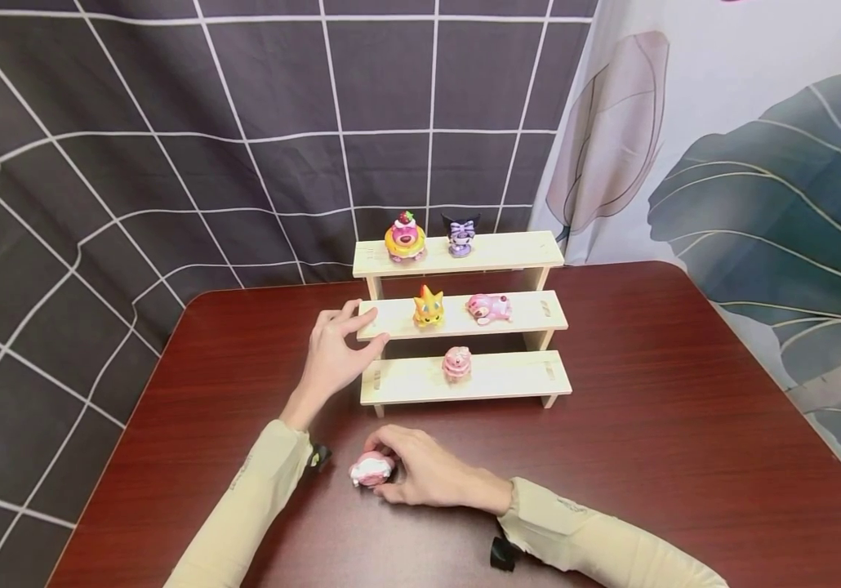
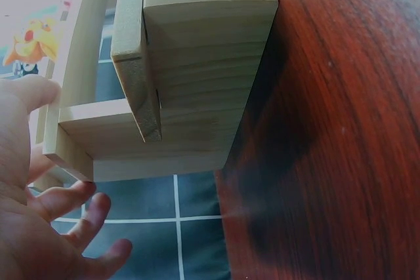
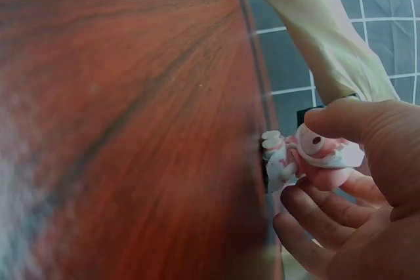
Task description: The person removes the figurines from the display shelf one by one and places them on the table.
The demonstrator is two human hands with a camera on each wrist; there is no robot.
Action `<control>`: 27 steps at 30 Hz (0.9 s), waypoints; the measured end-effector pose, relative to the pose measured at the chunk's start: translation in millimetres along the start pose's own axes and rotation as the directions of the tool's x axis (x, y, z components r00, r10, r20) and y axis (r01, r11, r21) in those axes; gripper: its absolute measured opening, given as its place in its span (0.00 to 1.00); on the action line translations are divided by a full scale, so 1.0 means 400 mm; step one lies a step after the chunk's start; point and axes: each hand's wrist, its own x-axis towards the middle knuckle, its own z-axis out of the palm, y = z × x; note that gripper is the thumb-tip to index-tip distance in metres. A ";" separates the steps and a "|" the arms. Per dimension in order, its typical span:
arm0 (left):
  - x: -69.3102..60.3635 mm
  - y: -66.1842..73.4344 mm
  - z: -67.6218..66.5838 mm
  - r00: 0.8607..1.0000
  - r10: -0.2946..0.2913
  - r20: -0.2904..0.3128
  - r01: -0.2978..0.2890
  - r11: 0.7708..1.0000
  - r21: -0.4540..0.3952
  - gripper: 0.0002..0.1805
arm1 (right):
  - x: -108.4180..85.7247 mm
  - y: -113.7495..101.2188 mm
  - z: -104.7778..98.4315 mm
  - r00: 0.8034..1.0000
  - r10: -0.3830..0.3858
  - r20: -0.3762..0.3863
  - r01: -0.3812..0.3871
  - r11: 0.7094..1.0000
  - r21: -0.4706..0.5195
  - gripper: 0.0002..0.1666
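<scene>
On the table stands a three-tier wooden display rack (image 1: 464,388). My left hand (image 1: 335,347) grips the left end of its middle tier, thumb on one side and a finger on the other; in the left wrist view the other fingers of the left hand (image 2: 39,208) spread past the board's end. Just in front of the rack, my right hand (image 1: 428,469) holds a small pink and white figurine (image 1: 371,469) between thumb and fingers. The right wrist view shows that figurine (image 3: 321,145) low at the tabletop, its far side hidden.
The top tier bears a pink figurine in a yellow ring (image 1: 405,241) and a purple and black figurine (image 1: 460,237). On the middle tier are a yellow figurine (image 1: 429,309) and a lying pink bear (image 1: 490,308). A pink figurine (image 1: 457,363) occupies the bottom tier. Curtains (image 1: 259,180) hang behind.
</scene>
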 end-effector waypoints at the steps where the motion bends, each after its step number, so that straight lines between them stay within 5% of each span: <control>1: 0.000 -0.001 0.000 1.000 0.000 -0.002 0.000 1.000 0.002 0.25 | -0.002 -0.002 -0.004 1.000 0.014 0.012 -0.014 1.000 -0.003 0.28; 6: 0.000 -0.003 0.002 1.000 0.009 -0.010 -0.009 1.000 0.010 0.25 | -0.015 -0.018 -0.039 0.997 0.071 0.041 -0.067 0.993 -0.094 0.30; 12: 0.001 -0.006 0.003 1.000 0.010 -0.014 -0.010 1.000 0.003 0.25 | -0.028 -0.034 -0.103 0.999 0.043 0.022 -0.039 0.985 -0.169 0.30; 27: 0.001 -0.008 0.006 1.000 0.012 -0.015 -0.012 1.000 0.002 0.25 | -0.029 -0.048 -0.245 0.992 -0.052 -0.112 0.050 0.999 -0.021 0.20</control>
